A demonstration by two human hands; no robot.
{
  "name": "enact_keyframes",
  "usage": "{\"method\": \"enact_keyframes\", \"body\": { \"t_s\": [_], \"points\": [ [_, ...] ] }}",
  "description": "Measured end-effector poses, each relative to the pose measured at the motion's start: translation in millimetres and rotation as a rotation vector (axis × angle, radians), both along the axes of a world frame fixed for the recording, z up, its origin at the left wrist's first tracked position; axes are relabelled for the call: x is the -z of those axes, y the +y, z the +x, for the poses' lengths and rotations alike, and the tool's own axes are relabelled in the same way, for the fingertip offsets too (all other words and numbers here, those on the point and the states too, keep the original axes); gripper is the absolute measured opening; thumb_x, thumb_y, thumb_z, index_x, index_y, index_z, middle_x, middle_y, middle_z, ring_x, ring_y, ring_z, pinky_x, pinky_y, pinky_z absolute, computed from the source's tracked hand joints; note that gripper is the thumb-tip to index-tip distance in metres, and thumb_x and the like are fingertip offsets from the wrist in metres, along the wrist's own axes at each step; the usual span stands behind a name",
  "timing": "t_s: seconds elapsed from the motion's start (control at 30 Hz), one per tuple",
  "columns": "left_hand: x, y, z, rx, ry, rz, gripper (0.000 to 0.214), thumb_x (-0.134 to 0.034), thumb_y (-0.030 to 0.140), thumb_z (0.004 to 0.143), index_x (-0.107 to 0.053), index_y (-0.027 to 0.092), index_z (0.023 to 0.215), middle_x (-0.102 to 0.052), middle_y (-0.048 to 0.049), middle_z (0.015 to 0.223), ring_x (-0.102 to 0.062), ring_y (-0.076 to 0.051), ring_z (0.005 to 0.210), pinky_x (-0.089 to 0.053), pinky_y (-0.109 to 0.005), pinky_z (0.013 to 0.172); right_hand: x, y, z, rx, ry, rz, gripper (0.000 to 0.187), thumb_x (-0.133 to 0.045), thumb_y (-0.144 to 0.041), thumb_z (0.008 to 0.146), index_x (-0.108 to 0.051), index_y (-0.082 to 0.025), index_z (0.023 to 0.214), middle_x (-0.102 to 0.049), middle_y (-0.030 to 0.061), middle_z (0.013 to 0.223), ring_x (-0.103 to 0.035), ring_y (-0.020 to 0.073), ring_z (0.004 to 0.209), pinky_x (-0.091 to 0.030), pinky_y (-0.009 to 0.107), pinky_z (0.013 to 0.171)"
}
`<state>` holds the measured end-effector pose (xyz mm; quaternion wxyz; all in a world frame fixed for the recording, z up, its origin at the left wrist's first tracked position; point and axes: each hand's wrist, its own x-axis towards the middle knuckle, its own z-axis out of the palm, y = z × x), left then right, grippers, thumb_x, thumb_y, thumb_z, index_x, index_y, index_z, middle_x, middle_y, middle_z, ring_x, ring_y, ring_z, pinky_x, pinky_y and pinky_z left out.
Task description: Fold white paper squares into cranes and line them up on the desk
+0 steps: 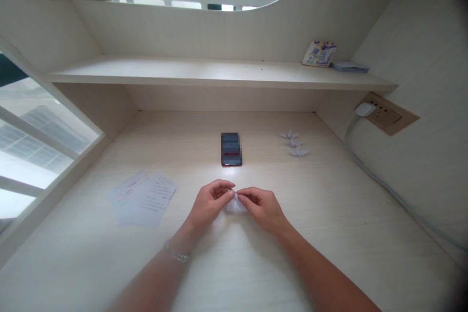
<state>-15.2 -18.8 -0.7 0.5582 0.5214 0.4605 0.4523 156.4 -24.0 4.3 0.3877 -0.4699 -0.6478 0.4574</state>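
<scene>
Between my two hands is a small piece of white paper (236, 204), pinched near its top edge just above the desk. My left hand (211, 202), with a bracelet at the wrist, has its thumb and fingertips closed at the paper's upper left. From the other side, the thumb and fingers of my right hand (262, 207) pinch the paper's upper right. Fingers partly cover the paper, so its exact folds cannot be made out. Straight beyond the hands a phone (231, 149) lies flat with its screen lit. Farther right sit three folded paper cranes (293, 144).
Written-on paper sheets (146, 200) overlap on the desk at the left. A shelf (204, 70) spans the back, holding a small colourful packet (319, 53) at its right. On the right wall, a charger (364, 109) sits in a socket plate (393, 116); its cable (383, 185) runs down along the desk's right side.
</scene>
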Motion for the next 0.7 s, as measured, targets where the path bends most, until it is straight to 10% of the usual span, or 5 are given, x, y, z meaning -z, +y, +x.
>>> {"method": "enact_keyframes", "body": {
  "t_s": [0.7],
  "points": [
    [4.5, 1.5, -2.1, -0.005, 0.035, -0.034, 0.02, -0.067, 0.029, 0.07, -0.066, 0.014, 0.084, -0.068, -0.0061, 0.077, -0.06, -0.016, 0.07, -0.046, -0.025, 0.063, 5.6, 1.3, -2.0, -0.02, 0.107, -0.183, 0.017, -0.061, -0.03, 0.074, -0.069, -0.016, 0.08, -0.068, 0.0043, 0.073, -0.06, 0.0163, 0.065, -0.045, 0.026, 0.057]
  ]
}}
